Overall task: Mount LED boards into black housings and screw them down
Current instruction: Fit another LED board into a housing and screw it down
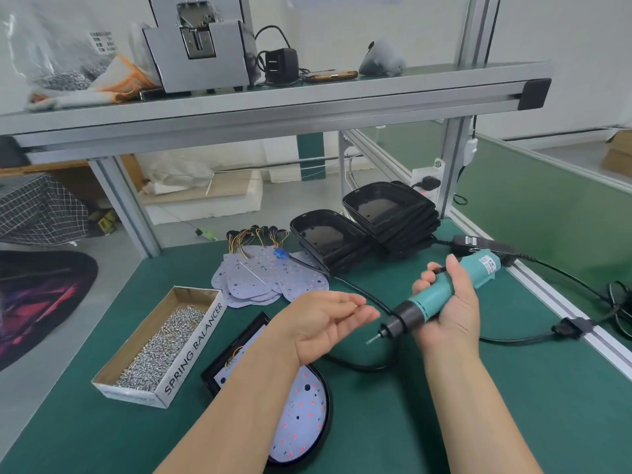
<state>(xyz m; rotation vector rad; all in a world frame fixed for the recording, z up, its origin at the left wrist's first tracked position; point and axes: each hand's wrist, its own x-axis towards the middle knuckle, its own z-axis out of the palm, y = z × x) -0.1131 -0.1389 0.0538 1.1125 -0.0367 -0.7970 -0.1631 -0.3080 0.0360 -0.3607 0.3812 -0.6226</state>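
Observation:
A black housing (323, 436) with a white LED board (302, 415) seated in it lies on the green mat, partly under my left forearm. My left hand (325, 323) hovers palm-up above it, and a small screw (355, 306) is pinched at its fingertips. My right hand (448, 302) grips a teal electric screwdriver (441, 295) with its bit (373, 338) pointing down-left toward my left hand. Loose LED boards (270, 282) with wires are piled behind. Two stacks of empty black housings (369, 230) stand at the back.
A cardboard box of screws (160, 340) marked SPRING BALANCER sits at the left. The screwdriver's black cable (362, 364) loops across the mat to a power adapter (478, 242) at the right rail. An aluminium shelf (273, 107) runs overhead.

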